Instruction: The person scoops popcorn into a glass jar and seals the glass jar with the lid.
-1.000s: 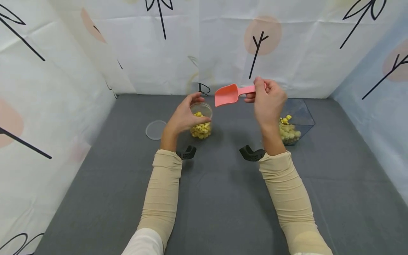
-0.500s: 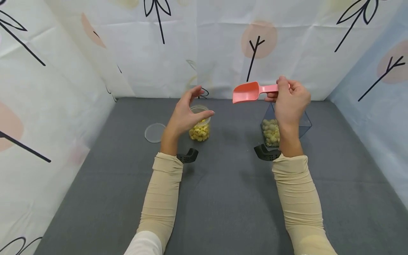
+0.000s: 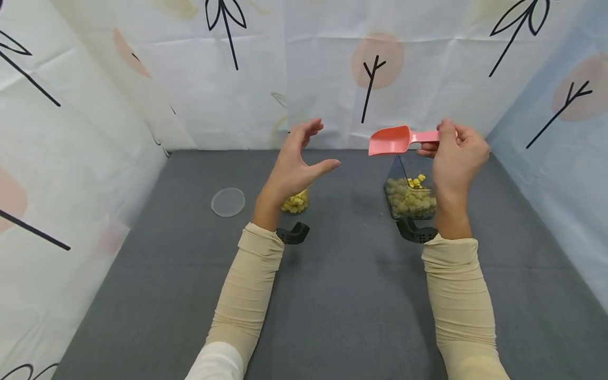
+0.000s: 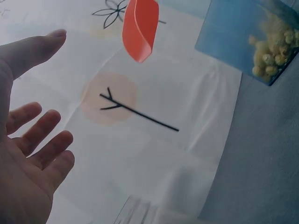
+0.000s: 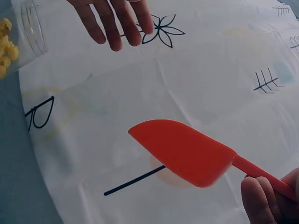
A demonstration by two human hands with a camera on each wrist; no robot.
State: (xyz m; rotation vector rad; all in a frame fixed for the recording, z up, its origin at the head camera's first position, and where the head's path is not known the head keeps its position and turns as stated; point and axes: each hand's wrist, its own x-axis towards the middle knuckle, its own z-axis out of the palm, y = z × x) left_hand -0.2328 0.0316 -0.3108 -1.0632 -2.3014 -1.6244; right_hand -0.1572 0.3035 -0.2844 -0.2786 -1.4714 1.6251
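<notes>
My right hand [image 3: 458, 158] grips the handle of a pink scoop [image 3: 390, 141], raised level in front of the back cloth. No popcorn shows in its bowl. Below and behind that hand stands a clear square container [image 3: 394, 198] with popcorn [image 3: 413, 200] inside, partly covered by the wrist. My left hand [image 3: 296, 166] is in the air with thumb and fingers spread, holding nothing. It hides the upper part of a clear jar of popcorn [image 3: 295, 202] on the table. In the right wrist view the jar's neck [image 5: 33, 28] shows uncovered, apart from the left fingers.
A round translucent lid [image 3: 228, 202] lies flat on the grey table [image 3: 342, 306], left of the jar. Patterned white cloth [image 3: 323, 68] walls in the back and both sides. Black camera mounts [image 3: 293, 233] sit at the wrists.
My right hand has carried the scoop rightward, from beside the jar to over the square container's near left. My left hand has come off the jar, rising slightly and opening wider.
</notes>
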